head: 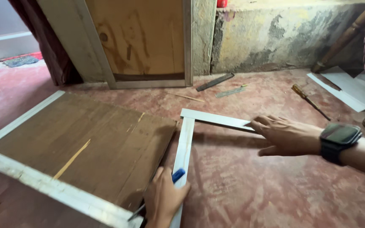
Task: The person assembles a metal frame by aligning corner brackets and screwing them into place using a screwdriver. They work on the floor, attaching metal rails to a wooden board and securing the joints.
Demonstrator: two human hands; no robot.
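A steel L-shaped square [186,143] lies on the reddish floor against the right edge of a brown wooden board [85,143]. My right hand [284,135], with a dark watch on its wrist, presses flat on the square's short arm. My left hand [162,198] rests on the long arm near the board's front corner and holds a blue-capped pen [177,175] between thumb and fingers. A thin metal tip shows below that hand.
A framed wooden panel [142,40] leans on the back wall. A metal file [215,82], a ruler [231,91] and a screwdriver [310,101] lie on the floor behind. White sheets [353,88] sit at the right. A pale strip [55,190] edges the board.
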